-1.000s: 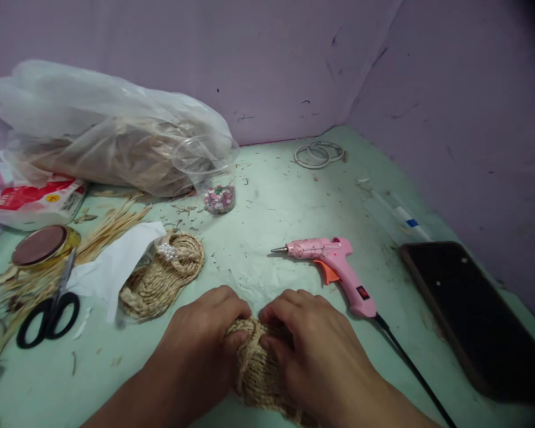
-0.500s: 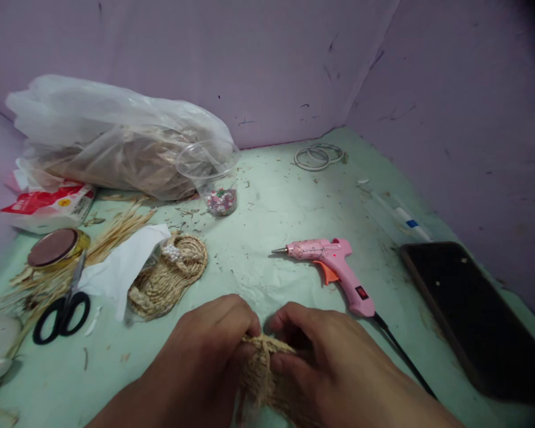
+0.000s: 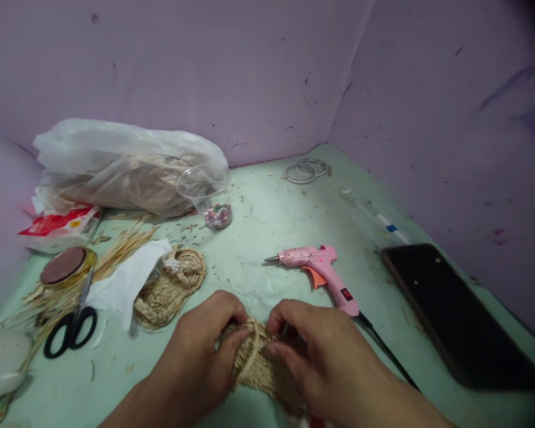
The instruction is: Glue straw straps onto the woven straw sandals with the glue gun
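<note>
Both hands grip a small woven straw sandal [image 3: 258, 362] low in the middle of the view. My left hand [image 3: 200, 356] is closed on its left side, thumb over the front strap. My right hand [image 3: 321, 356] is closed on its right side, fingers pinching the weave. A second, finished straw sandal [image 3: 169, 288] with a pearl ornament lies on the green table just left of my left hand.
A pink glue gun [image 3: 316, 270] with a black cord lies right of centre. A dark phone [image 3: 450, 315] sits at the right. Black scissors [image 3: 71, 324], a round tin [image 3: 66, 267], loose straw, white paper, a plastic bag of straw [image 3: 129, 169], a bead cup [image 3: 214, 202] and rings [image 3: 303, 170] lie about.
The view has tilted up and shifted a little, so the table's things sit lower. My hands stay on the sandal, which has turned slightly, with my fingers shifted on its strap.
</note>
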The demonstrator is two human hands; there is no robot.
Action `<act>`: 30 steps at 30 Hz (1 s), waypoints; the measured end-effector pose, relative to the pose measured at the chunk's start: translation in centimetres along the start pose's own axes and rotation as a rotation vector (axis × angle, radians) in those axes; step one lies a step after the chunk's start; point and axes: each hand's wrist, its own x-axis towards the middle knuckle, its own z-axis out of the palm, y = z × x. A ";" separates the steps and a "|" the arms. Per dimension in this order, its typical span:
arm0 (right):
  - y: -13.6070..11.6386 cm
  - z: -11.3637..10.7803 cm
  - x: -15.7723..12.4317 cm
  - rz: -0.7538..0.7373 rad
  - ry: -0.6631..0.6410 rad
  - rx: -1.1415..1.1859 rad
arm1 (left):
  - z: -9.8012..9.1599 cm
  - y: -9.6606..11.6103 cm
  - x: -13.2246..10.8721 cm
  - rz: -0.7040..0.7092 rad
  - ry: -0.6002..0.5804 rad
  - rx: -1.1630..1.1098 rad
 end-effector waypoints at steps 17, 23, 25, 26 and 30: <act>-0.2 1.7 1.5 0.061 -0.040 -0.219 | 0.5 0.7 -0.8 -0.152 -0.026 0.116; -0.1 2.3 1.5 0.033 -0.026 -0.297 | 0.7 0.4 -1.5 -0.181 -0.081 0.061; -0.1 2.4 1.5 0.032 -0.035 -0.290 | 0.5 0.2 -1.5 -0.204 -0.104 -0.009; -0.1 2.4 1.6 0.033 -0.037 -0.284 | 0.4 0.0 -1.5 -0.203 -0.112 -0.043; 0.0 2.4 1.6 0.038 -0.024 -0.280 | 0.2 -0.4 -1.3 -0.211 -0.114 -0.149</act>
